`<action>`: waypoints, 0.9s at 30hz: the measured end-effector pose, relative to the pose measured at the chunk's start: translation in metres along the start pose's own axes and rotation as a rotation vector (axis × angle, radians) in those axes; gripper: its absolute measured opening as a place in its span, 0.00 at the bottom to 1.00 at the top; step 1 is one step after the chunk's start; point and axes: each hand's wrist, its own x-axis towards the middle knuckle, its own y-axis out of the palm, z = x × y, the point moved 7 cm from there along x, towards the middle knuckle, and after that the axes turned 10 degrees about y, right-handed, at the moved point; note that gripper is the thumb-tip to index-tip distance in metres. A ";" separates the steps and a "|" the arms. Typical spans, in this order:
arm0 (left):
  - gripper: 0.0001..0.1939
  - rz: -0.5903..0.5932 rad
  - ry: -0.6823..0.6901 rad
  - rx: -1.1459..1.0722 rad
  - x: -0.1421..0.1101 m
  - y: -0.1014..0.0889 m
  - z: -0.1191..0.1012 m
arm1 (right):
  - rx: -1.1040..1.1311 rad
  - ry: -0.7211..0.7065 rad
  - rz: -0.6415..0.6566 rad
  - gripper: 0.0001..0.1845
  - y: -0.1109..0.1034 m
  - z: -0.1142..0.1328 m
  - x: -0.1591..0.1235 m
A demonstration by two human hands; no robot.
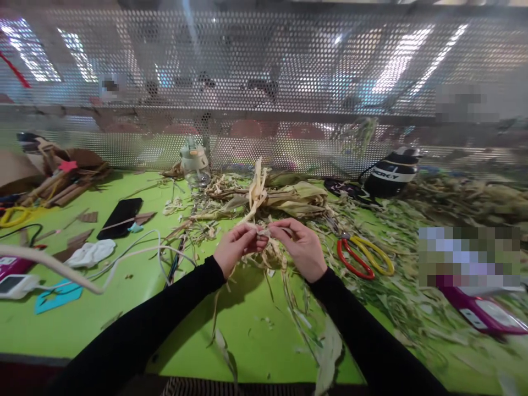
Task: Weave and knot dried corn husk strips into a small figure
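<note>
The green surface point(264, 346) ran up to a perforated screen point(247, 55), with a pale husk piece point(264, 234) held at its middle.
The left hand point(236, 247) pinched the piece just in front of the husk bundle point(299, 201); the right hand point(301, 247) had thumb and forefinger together at its other side. A hard tug could have torn it, and loose strands might have snagged on the scissors point(359, 254). Bare room lay between the forearms toward the near edge; scraps crowded the right.
</note>
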 end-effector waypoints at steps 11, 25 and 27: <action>0.14 0.039 -0.004 0.007 -0.001 -0.001 0.005 | 0.341 0.081 0.122 0.22 -0.008 -0.002 0.002; 0.19 -0.063 0.235 0.124 -0.003 0.000 -0.006 | 0.424 0.270 0.291 0.12 0.024 -0.019 -0.003; 0.19 -0.018 0.292 0.147 -0.003 0.002 -0.009 | 0.426 0.294 0.225 0.13 0.021 -0.022 -0.002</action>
